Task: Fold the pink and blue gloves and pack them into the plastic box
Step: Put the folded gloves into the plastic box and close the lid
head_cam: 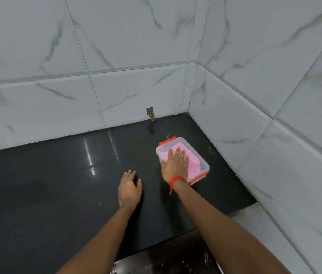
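Pink glove [192, 158] already lies in the box [205, 165] on the dark surface [57, 184], pressed flat by the open right hand [176, 164], the left hand [129, 187] resting empty nearby, while no blue glove shows, so packing looks nearly done.

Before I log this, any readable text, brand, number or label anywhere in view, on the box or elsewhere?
None readable.
Plastic box: no label, brand or number on its visible rim or red clips.
Pink glove under the right hand: plain.
Left hand, black counter, marble-pattern wall tiles: no print or signs.
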